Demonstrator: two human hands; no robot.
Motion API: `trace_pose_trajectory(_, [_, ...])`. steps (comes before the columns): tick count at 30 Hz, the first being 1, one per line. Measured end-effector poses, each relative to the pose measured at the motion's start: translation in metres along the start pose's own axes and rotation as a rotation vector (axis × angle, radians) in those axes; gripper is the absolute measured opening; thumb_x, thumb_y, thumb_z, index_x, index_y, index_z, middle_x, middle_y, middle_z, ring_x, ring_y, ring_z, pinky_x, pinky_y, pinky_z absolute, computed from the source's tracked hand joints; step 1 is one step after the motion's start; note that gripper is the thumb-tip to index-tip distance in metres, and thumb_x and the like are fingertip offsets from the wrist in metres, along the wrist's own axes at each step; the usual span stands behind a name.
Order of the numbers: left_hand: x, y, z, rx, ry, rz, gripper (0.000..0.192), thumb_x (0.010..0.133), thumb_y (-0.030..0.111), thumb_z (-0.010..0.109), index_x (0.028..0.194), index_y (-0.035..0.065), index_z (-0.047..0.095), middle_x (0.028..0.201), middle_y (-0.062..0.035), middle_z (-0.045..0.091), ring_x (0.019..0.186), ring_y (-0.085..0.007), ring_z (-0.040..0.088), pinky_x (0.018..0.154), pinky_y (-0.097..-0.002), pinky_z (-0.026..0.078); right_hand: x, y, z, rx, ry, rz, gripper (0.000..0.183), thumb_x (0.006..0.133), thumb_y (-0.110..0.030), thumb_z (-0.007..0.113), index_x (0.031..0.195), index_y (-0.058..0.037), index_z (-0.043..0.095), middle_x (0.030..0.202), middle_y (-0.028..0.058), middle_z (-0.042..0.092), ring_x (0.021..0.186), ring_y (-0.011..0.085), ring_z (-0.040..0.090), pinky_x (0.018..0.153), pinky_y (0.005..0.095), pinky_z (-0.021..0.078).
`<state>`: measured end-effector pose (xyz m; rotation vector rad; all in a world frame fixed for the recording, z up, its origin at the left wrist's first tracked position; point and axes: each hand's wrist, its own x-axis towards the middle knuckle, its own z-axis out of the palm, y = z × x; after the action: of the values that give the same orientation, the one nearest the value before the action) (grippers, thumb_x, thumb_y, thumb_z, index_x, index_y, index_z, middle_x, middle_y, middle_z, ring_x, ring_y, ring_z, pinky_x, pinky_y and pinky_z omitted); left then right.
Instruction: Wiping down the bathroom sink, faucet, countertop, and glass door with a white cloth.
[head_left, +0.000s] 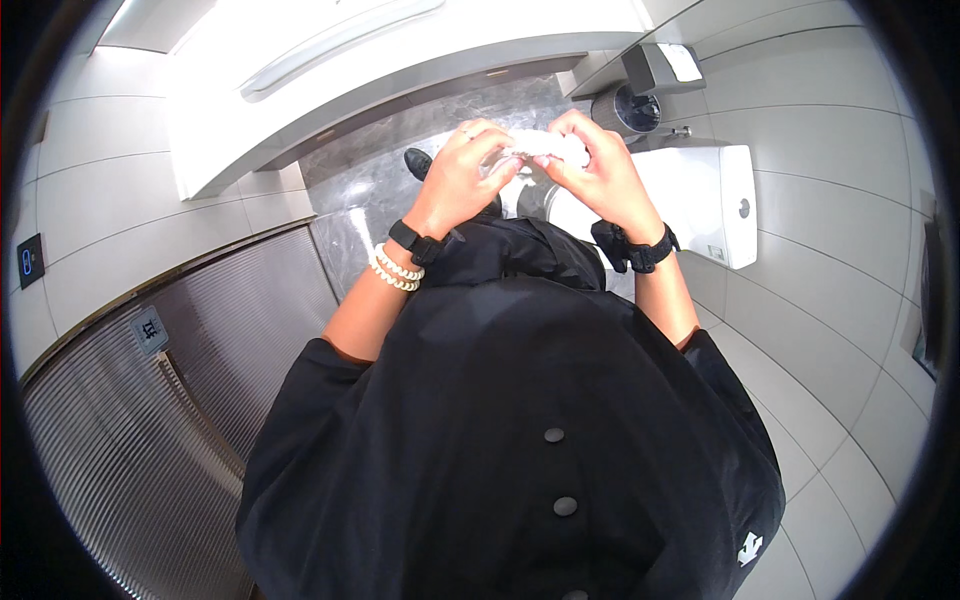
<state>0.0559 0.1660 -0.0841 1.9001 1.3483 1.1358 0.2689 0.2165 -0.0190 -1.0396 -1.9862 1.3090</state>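
Between my two hands is a crumpled white wad, paper or cloth (541, 144); glare hides its exact material. My left hand (465, 165) pinches its left end with thumb and fingers. On the right end, my right hand (596, 169) grips it, thumb below and fingers curled over the top. Both hands are raised in front of my body, over the grey floor and the front of a white toilet (679, 187). The toilet lies just right of and beneath my right hand, partly hidden by my forearm.
A waste bin (611, 112) stands beyond the toilet, beneath a dark wall-mounted dispenser (645, 69). A white counter edge (420, 64) curves across the far side. To the left are a ribbed glass door (112, 435) with a long handle (199, 412) and a wall switch (30, 261).
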Motion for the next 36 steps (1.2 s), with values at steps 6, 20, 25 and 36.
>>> trace_pose_trajectory(6, [-0.024, -0.008, -0.031, 0.048, 0.064, -0.066, 0.021, 0.089, 0.005, 0.069, 0.087, 0.0026, 0.048, 0.083, -0.0127, 0.053, 0.076, -0.0308, 0.054, 0.072, -0.036, 0.046, 0.007, 0.015, -0.004, -0.135, -0.052, -0.079, 0.022, 0.082, -0.007, 0.076, 0.098, -0.0036, 0.061, 0.081, 0.0085, 0.064, 0.073, 0.0186, 0.063, 0.063, 0.0313, 0.0454])
trace_pose_trajectory(20, [-0.075, -0.049, -0.125, 0.281, -0.041, -0.327, 0.017, 0.089, 0.006, 0.072, 0.098, 0.0033, 0.057, 0.081, -0.0142, 0.059, 0.076, -0.0353, 0.062, 0.068, -0.0404, 0.049, 0.05, 0.044, 0.064, -0.314, -0.175, -0.032, 0.02, 0.079, -0.012, 0.073, 0.087, -0.0018, 0.058, 0.081, 0.0182, 0.063, 0.077, 0.0407, 0.061, 0.065, 0.0464, 0.0455])
trace_pose_trajectory(25, [-0.081, -0.101, -0.161, 0.348, -0.173, -0.252, 0.015, 0.089, 0.012, 0.072, 0.1, 0.0054, 0.063, 0.089, -0.0122, 0.065, 0.082, -0.0345, 0.064, 0.072, -0.0429, 0.051, 0.063, 0.047, 0.091, -0.374, -0.209, 0.156, 0.023, 0.084, -0.017, 0.073, 0.098, -0.0058, 0.059, 0.078, 0.0212, 0.064, 0.078, 0.0456, 0.062, 0.067, 0.0512, 0.0461])
trace_pose_trajectory(36, [-0.101, -0.225, -0.236, 0.411, -0.17, -0.279, 0.013, 0.101, 0.028, 0.057, 0.107, 0.0168, 0.06, 0.085, -0.0151, 0.07, 0.08, -0.0418, 0.068, 0.063, -0.0534, 0.052, 0.156, 0.079, 0.175, -0.651, -0.263, 0.261, 0.023, 0.095, -0.025, 0.065, 0.11, -0.0111, 0.053, 0.083, 0.0214, 0.069, 0.086, 0.0476, 0.066, 0.073, 0.0571, 0.0494])
